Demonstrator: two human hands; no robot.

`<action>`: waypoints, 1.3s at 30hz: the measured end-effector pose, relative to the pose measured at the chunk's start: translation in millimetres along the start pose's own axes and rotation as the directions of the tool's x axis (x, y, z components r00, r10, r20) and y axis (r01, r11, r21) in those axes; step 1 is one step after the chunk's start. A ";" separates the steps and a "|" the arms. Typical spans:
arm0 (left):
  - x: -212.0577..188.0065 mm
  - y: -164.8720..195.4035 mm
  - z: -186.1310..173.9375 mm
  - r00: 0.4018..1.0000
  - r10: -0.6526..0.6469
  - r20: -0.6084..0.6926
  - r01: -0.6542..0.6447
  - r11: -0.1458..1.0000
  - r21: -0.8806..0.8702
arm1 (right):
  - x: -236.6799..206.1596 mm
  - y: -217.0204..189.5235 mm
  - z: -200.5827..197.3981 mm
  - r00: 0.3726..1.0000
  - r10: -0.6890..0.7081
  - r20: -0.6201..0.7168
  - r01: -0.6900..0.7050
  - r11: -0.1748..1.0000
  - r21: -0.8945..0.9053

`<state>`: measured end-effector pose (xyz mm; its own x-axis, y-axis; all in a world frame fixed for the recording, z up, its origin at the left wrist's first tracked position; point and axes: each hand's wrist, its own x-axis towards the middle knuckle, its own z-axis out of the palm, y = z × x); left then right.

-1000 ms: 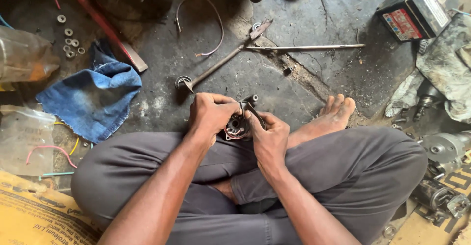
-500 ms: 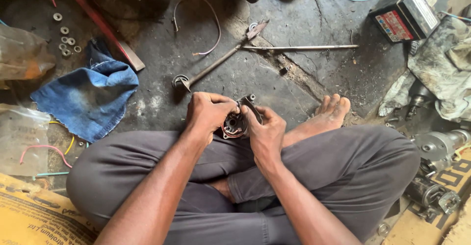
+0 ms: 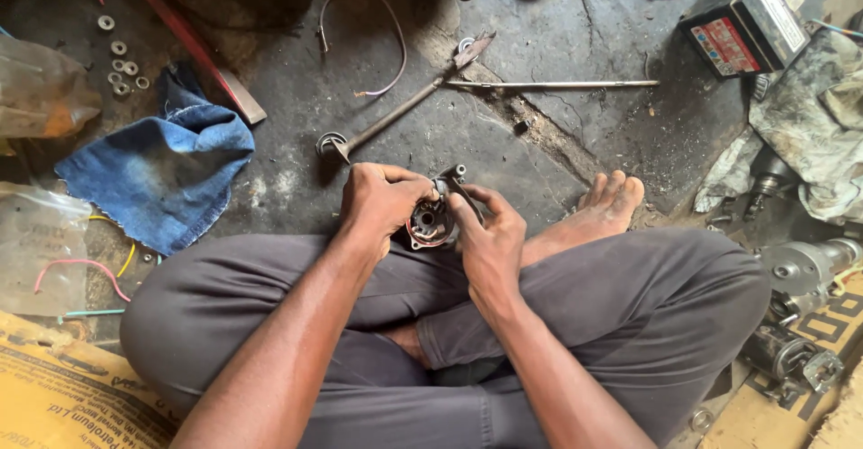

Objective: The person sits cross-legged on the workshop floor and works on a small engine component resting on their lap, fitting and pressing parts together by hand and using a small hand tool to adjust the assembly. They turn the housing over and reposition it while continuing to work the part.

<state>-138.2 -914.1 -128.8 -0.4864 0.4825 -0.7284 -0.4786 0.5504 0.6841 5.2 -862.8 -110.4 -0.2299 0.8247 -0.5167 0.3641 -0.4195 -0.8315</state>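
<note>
Metal housing (image 3: 430, 224) gripped between both hands' curled fingers (image 3: 409, 179).

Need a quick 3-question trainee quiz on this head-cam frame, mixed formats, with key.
1. True or false: both the left hand and the right hand grip the round metal part.
2. Multiple choice: the blue denim cloth lies on the floor on the person's A) left side, B) right side, C) lap.
3. Fill in: the thin metal rod lies near a black box-shaped ____ with a red label.

Key: 1 true; 2 A; 3 battery.
</note>
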 end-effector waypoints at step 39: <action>-6.3 17.9 0.5 0.998 -0.011 -0.064 0.027 0.965 0.259 | -17.3 -13.9 -7.0 0.833 -0.514 0.205 0.517 0.591 -0.619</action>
<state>-143.3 -907.0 -112.0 -0.5271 0.4319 -0.7319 -0.2858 0.7210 0.6313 10.5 -868.5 -88.4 -0.5639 0.8246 -0.0448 0.6548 0.4134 -0.6327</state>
